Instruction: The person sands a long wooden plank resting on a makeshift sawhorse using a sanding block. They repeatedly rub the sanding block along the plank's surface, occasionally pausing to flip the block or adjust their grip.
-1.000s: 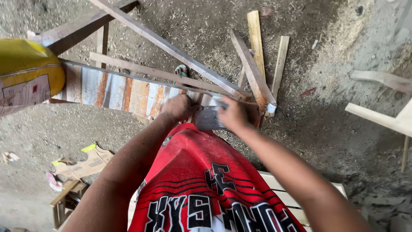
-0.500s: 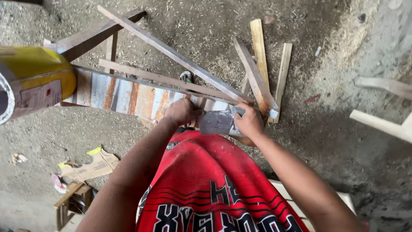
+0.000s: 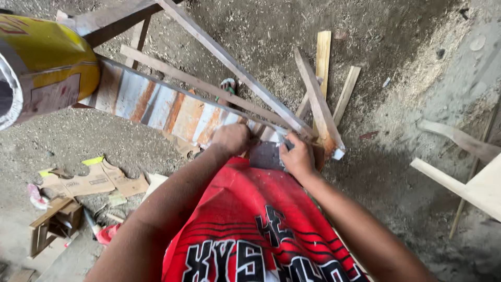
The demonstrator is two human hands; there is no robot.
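Nearest the camera: red printed shirt [image 3: 245, 219], both forearms reaching forward and down over it.

Left hand [image 3: 229, 139]: fist curled shut at the near end of the rusted corrugated metal strip [image 3: 156, 104], where it meets the wooden slats. What exactly the fingers enclose is hidden under the knuckles; it looks like the strip's end or the slat beside it.

Right hand [image 3: 297, 155]: fingers pinched onto the right edge of a small grey metal sheet piece [image 3: 265, 154]. The piece sits between the two hands, just in front of the shirt, against the joint of the wooden frame [image 3: 245, 78]. The hands are close together, one at each side of the piece.

Handling judgement: the piece looks thin and light, stiff enough to hold its shape but likely to bend under thumb pressure. Cut edges are probably sharp, so the flat faces near a corner are the safer hold rather than a bare edge. The rusted strip looks springy along its length and rough to the touch.

Further out: loose wooden slats [image 3: 322, 57] on the sawdust-covered floor [image 3: 396, 62]. Left, torn cardboard [image 3: 88, 180] and a small wooden box [image 3: 52, 222]. Far left, a yellow roll [image 3: 47, 57]. Right, pale wooden pieces [image 3: 469, 183].
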